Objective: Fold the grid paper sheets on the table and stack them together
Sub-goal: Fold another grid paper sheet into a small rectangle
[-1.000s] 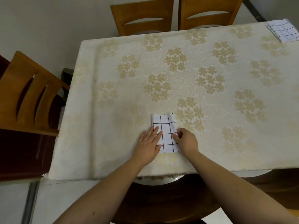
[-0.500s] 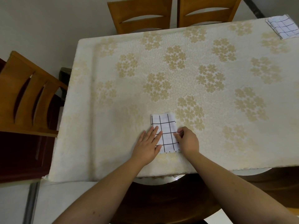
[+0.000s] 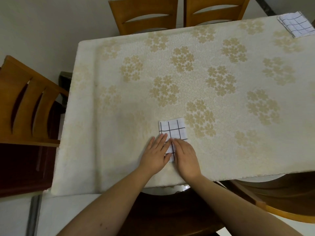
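Observation:
A folded white sheet of grid paper [image 3: 173,129] with black lines lies on the table near its front edge. My left hand [image 3: 156,155] lies flat on the sheet's lower left part, fingers spread. Flat over the lower right part rests my right hand [image 3: 185,158], fingers together and pointing up-left. The sheet's near half is mostly hidden under both hands. A stack of folded grid paper [image 3: 297,24] sits at the far right corner of the table.
The table [image 3: 221,82] wears a cream cloth with gold flower clusters. Two wooden chairs [image 3: 144,14] stand at the far side, another wooden chair [image 3: 25,103] at the left. A round wooden seat edge [image 3: 281,210] shows at the lower right.
My right hand has gone from pinching the sheet's right edge to lying flat on the sheet. The left hand stays pressed on it. The view shifted slightly.

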